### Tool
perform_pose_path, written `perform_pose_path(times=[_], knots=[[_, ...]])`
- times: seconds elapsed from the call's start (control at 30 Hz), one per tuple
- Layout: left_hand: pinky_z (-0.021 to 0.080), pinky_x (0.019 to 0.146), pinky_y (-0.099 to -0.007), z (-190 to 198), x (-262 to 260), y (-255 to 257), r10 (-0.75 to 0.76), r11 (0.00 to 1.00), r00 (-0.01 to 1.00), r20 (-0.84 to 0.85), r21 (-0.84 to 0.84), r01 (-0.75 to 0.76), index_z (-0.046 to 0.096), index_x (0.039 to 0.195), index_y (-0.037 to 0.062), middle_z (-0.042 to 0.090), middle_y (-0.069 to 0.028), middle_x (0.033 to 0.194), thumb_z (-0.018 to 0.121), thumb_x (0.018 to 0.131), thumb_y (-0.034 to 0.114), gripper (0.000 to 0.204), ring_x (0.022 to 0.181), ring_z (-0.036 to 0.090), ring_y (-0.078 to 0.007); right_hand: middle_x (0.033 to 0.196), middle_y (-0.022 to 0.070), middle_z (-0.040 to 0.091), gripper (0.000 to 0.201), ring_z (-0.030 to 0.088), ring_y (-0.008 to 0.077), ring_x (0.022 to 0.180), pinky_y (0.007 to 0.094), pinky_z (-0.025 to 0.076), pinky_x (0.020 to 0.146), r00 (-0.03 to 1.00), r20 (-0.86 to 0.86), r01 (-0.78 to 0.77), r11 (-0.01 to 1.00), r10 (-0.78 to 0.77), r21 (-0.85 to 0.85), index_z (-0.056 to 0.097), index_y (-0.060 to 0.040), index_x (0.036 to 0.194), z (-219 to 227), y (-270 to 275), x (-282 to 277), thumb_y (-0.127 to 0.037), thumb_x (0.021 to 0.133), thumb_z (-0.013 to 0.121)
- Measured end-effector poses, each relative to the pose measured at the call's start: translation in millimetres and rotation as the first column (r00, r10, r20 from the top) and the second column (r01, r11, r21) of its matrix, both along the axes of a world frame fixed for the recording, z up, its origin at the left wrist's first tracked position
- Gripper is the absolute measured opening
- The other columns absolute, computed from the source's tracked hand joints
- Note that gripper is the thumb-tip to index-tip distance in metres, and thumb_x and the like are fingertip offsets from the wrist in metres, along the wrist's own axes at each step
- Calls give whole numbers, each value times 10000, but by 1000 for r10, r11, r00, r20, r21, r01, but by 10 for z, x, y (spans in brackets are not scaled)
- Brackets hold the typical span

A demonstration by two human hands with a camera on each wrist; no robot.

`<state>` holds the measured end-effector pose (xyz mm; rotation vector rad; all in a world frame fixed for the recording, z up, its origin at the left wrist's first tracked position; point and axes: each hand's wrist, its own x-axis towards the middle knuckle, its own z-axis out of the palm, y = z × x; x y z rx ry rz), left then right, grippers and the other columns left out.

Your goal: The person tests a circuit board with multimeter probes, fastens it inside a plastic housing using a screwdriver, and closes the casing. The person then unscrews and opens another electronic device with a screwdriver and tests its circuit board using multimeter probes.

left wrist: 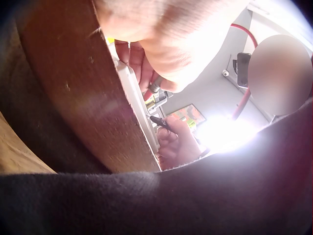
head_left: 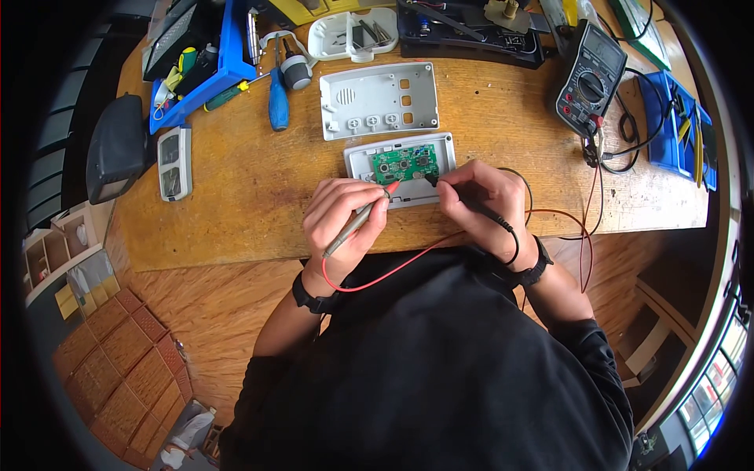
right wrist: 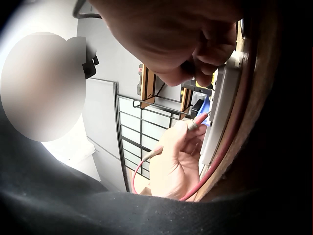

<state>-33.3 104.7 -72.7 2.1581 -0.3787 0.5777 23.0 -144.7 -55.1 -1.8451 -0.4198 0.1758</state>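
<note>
My left hand (head_left: 345,216) pinches a grey test probe with a red tip (head_left: 349,231), slanted like a pen, its end at the lower edge of a green circuit board (head_left: 404,163). In my right hand (head_left: 495,200) is a black test probe (head_left: 487,210), pointing to the board's lower right corner. The board sits inside a pale plastic housing half (head_left: 359,163) on the table. From the side, the left wrist view has the black probe (left wrist: 160,121) close over the housing's edge. The red-tipped probe (right wrist: 196,120) also shows in the right wrist view.
A matching housing shell (head_left: 377,98) lies behind. Red and black leads run to a multimeter (head_left: 593,78) at the right. A blue screwdriver (head_left: 278,102), a blue tool bin (head_left: 224,74) and a white tray of small parts (head_left: 353,35) stand left and back. A blue bin (head_left: 667,125) holds pliers.
</note>
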Motion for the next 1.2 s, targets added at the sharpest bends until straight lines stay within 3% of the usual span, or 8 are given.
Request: perform_pose_path(times=[0.53, 0.87, 1.0, 1.07, 1.2], knots=[[547, 844, -380, 82, 64, -89, -74, 995, 997, 0, 72, 73, 793, 1028, 22, 842, -101, 988, 888, 896, 29, 163, 903, 811, -263, 824, 99, 745, 100, 680, 150, 658, 294, 517, 612, 997, 67, -26, 1000, 25, 11, 773, -11, 980, -52, -4, 22, -45, 945, 861], [548, 843, -378, 35, 59, -76, -61, 998, 998, 17, 23, 60, 788, 1041, 14, 840, -113, 988, 885, 901, 25, 171, 903, 812, -267, 816, 87, 735, 106, 675, 131, 650, 285, 516, 603, 999, 16, -32, 999, 32, -15, 770, -16, 970, -41, -32, 1, -57, 943, 865], [553, 858, -411, 124, 3, -37, -74, 996, 997, -16, 52, 75, 785, 1052, 0, 838, -128, 1013, 866, 903, -3, 169, 928, 806, -296, 857, 111, 739, 82, 704, 204, 697, 323, 546, 639, 997, -12, -80, 991, 81, 112, 757, -18, 998, -22, -28, -31, -58, 967, 822], [556, 869, -431, 134, -5, -33, -69, 995, 997, -25, 76, 71, 781, 1053, -5, 834, -139, 1018, 848, 913, -17, 156, 934, 801, -310, 919, 119, 768, 101, 754, 206, 811, 332, 572, 676, 988, 52, -146, 988, 143, 51, 766, -25, 1034, 22, -82, 12, -58, 961, 828], [557, 874, -429, 123, 20, -103, -78, 996, 997, -27, 30, 78, 771, 1039, -6, 829, -151, 1011, 834, 922, -16, 133, 928, 790, -320, 878, 116, 724, 100, 713, 251, 736, 350, 535, 606, 992, 65, -110, 991, 106, 69, 749, -19, 1008, 19, -62, 11, -79, 971, 821]])
